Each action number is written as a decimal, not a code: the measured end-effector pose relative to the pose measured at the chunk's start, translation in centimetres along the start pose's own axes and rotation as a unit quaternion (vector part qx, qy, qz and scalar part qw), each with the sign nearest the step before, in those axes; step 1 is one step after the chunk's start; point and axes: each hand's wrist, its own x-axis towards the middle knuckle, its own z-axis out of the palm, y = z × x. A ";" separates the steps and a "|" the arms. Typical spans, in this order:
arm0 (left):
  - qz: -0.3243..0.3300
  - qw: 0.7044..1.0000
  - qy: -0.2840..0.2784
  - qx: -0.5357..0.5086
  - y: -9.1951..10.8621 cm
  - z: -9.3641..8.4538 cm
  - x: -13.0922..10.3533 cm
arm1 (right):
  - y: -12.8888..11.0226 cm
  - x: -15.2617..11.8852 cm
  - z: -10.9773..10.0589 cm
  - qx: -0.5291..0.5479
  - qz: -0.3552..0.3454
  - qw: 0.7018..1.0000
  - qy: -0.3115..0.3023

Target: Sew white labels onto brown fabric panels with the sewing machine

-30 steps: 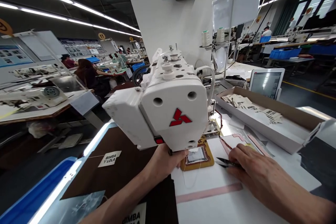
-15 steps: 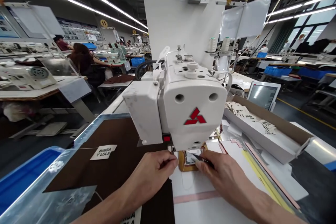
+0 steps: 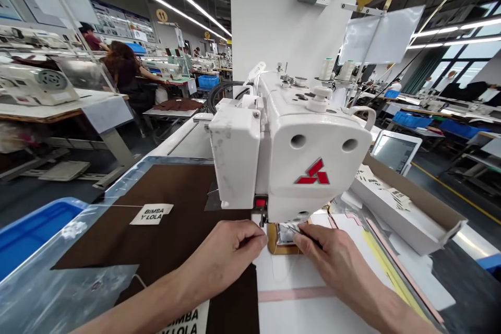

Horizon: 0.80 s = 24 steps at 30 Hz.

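Note:
My left hand (image 3: 230, 248) is closed in a pinch just left of the needle area; what its fingertips hold, if anything, is hidden. My right hand (image 3: 332, 250) grips slim dark tweezers (image 3: 313, 239), their tip pointing left over a small framed opening. That opening sits in a brown-yellow clamp frame (image 3: 273, 242) under the head of a white sewing machine (image 3: 313, 167). A fine thread loops over the white sheet (image 3: 289, 276) below the frame. Dark brown fabric (image 3: 180, 182) lies to the left, with a printed label (image 3: 152, 214) on it. Another label (image 3: 191, 321) lies partly beneath my left forearm.
An open cardboard box (image 3: 407, 214) of labels stands right of the machine, near a tablet-like screen (image 3: 396, 151). A blue bin (image 3: 43, 224) is at the far left. Thread cones (image 3: 327, 69) stand behind. Co-workers sit at other machines at the back left.
The camera view has turned slightly, so the machine appears farther right. Both hands stay beside the clamp frame; the tweezers now lie more hidden by my right fingers.

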 end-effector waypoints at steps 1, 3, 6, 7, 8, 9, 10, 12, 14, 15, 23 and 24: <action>0.000 1.000 0.000 -0.001 0.1 0.0 0.0 | 0.0 0.0 0.1 0.006 -0.002 1.000 0.007; -0.001 1.000 -0.001 -0.001 0.3 -0.1 0.0 | -0.1 -0.1 0.2 0.018 -0.008 1.000 0.013; 0.000 1.000 -0.005 0.003 0.6 -0.3 0.0 | 0.0 -0.2 0.4 0.029 -0.015 0.999 0.015; 0.001 1.000 -0.006 0.004 0.6 -0.3 0.0 | 0.0 -0.3 0.4 0.029 -0.017 0.999 0.016; 0.001 1.000 -0.007 0.005 0.6 -0.3 0.0 | 0.1 -0.3 0.5 0.027 -0.018 0.999 0.019; 0.001 1.000 -0.008 0.005 0.6 -0.3 0.0 | 0.1 -0.3 0.5 0.025 -0.018 0.999 0.020; 0.000 1.000 -0.008 0.004 0.5 -0.3 0.0 | 0.2 -0.3 0.6 0.024 -0.018 0.999 0.022; -0.003 1.000 -0.006 0.001 0.5 -0.2 0.0 | 0.3 -0.2 0.6 0.025 -0.020 0.999 0.023; -0.005 1.000 -0.006 -0.003 0.5 -0.2 0.0 | 0.3 -0.1 0.7 0.029 -0.024 0.999 0.024; -0.006 1.000 -0.006 -0.005 0.5 -0.2 0.0 | 0.4 -0.1 0.7 0.031 -0.026 0.999 0.024; -0.001 1.000 -0.004 -0.013 0.5 -0.1 -0.1 | 0.1 0.0 0.7 0.033 -0.039 0.998 0.027; -0.001 1.000 -0.004 -0.014 0.5 -0.1 -0.1 | 0.1 0.0 0.7 0.032 -0.041 0.998 0.027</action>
